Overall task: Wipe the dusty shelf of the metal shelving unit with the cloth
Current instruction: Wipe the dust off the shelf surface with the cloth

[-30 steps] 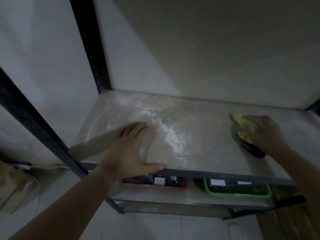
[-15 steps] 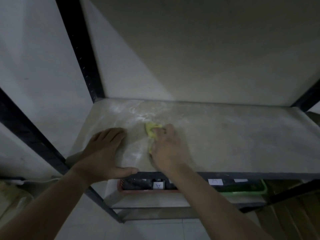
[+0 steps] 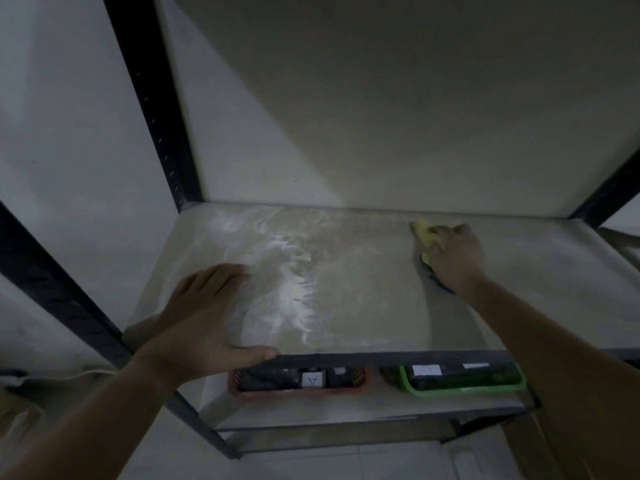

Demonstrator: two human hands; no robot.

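Fingers of my right hand (image 3: 456, 255) are curled down over a yellow cloth (image 3: 426, 240), pressing it flat against the shelf (image 3: 363, 299); only the cloth's far edge and a bit of its left side peek out from under my knuckles, and something dark shows at the heel of my palm, too blurred for me to say what it is. That hand sits toward the back right of the shelf, close to the rear edge where the surface meets the wall (image 3: 398, 116).

My left hand (image 3: 204, 323) lies flat near the front left corner, fingers stretched out together and holding nothing, the thumb (image 3: 256, 353) hooked along the dark front rail (image 3: 398, 358).

Between my hands, a streaky band of white dust (image 3: 294, 289) runs from the back left toward the front edge. The part of the shelf to the right of that band looks duller and more even.

Black perforated uprights (image 3: 156, 109) frame the unit at the left. On the shelf below, a red bin (image 3: 298, 389) and a green bin (image 3: 464, 386) sit side by side just under the front rail, each holding dark contents with small white labels.
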